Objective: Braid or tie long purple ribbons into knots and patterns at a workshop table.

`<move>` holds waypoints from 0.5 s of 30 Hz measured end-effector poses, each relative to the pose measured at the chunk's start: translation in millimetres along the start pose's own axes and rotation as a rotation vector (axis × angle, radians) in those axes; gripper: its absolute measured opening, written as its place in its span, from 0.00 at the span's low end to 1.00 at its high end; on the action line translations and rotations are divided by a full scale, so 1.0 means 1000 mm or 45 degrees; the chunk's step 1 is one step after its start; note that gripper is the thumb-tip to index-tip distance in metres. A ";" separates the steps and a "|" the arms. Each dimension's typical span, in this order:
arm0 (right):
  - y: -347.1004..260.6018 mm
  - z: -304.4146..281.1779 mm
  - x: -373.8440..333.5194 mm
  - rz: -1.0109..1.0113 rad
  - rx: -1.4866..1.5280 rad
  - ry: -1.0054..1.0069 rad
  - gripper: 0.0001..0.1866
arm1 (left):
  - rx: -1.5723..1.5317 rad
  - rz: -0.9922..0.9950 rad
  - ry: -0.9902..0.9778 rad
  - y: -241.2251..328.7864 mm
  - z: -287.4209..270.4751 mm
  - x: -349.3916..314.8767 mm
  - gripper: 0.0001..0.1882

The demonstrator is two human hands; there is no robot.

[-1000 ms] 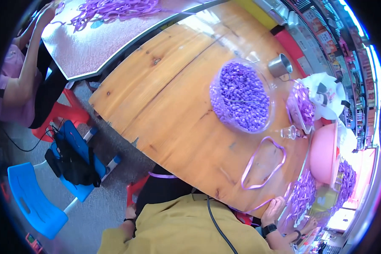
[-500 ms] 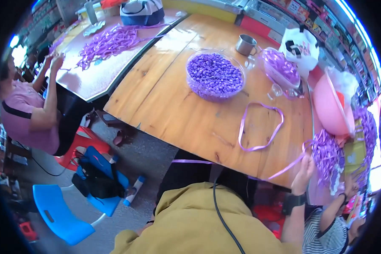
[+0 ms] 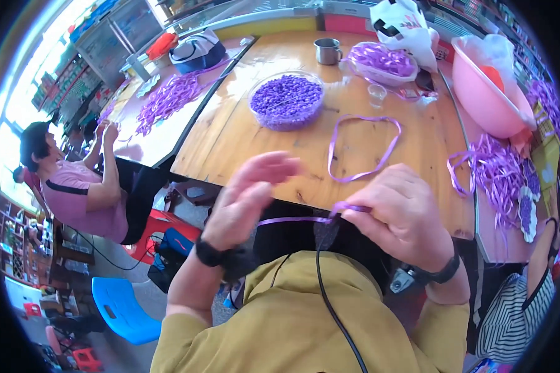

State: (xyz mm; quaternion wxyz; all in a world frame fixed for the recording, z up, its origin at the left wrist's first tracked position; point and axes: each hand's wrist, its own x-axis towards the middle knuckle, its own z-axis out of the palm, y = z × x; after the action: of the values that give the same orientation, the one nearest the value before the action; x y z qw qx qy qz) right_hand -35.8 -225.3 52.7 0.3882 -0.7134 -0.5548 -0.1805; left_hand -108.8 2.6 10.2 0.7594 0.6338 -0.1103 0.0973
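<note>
Over the front edge of the table my right hand is closed, pinching a purple ribbon between thumb and fingers. A folded bit of the ribbon pokes out past the fingertips. The rest runs left, across my dark lap, toward my left wrist. My left hand hovers left of it, fingers stretched and slightly smeared, thumb apart, with nothing seen in it. Beyond my hands a ribbon loop lies on the wooden table. A clear round tub of purple beads stands farther back.
At the back are a metal mug and a clear bowl of purple ribbon. A pink basin and a ribbon heap sit at the right. One person works at the left; another's striped sleeve shows lower right. A cable hangs down my front.
My right hand has come from the table's right side toward the middle, bringing the ribbon. My left hand has risen into view. The whole view has shifted.
</note>
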 end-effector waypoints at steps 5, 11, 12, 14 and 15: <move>0.007 -0.022 0.000 0.103 -0.055 0.088 0.05 | -0.505 -0.466 -0.494 0.004 0.066 0.035 0.19; 0.049 -0.055 -0.036 0.751 0.399 0.577 0.07 | 0.337 -0.689 -0.121 0.007 -0.006 0.038 0.12; 0.064 -0.063 -0.042 0.687 0.664 0.830 0.07 | 0.373 -0.697 -0.053 0.006 -0.022 0.038 0.10; 0.079 -0.074 -0.032 0.622 0.922 1.081 0.07 | 0.430 -0.697 -0.002 0.009 -0.041 0.039 0.07; 0.079 -0.082 -0.016 0.791 0.970 1.533 0.07 | 0.525 -0.726 0.056 0.011 -0.048 0.040 0.06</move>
State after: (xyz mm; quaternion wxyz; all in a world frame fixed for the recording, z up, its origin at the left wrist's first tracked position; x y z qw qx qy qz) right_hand 47.1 -304.2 66.0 0.8740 -0.4324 -0.0468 -0.2167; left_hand -71.2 51.8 24.3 0.6143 0.7769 0.1094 -0.0846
